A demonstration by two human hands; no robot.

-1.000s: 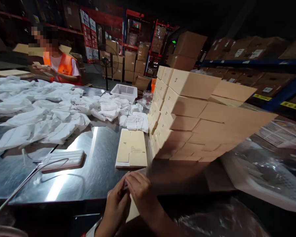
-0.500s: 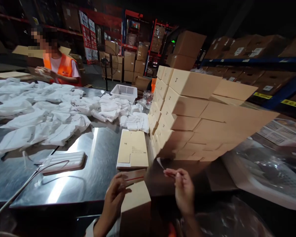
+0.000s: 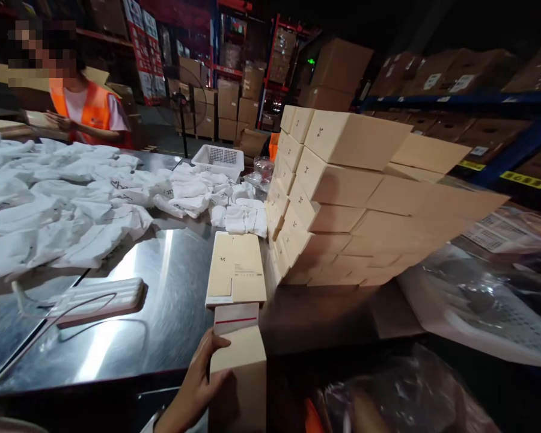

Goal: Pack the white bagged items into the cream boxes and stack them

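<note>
Near table edge: left hand [image 3: 196, 385] grips a tan box [image 3: 238, 376], its end flap [image 3: 235, 317] open, red strip showing.
Right hand: out of sight, so I cannot tell its state.
Done: a big stack of closed boxes [image 3: 342, 198] stands just right of the work spot.
Left: flat unfolded cartons [image 3: 237, 269] lie ahead; white bags [image 3: 72, 204] cover the steel table [image 3: 171, 300].
Nearby: a person in an orange vest [image 3: 88, 111] works at the far end.

The box [image 3: 237, 376] runs off the bottom edge; right hand unseen.
</note>
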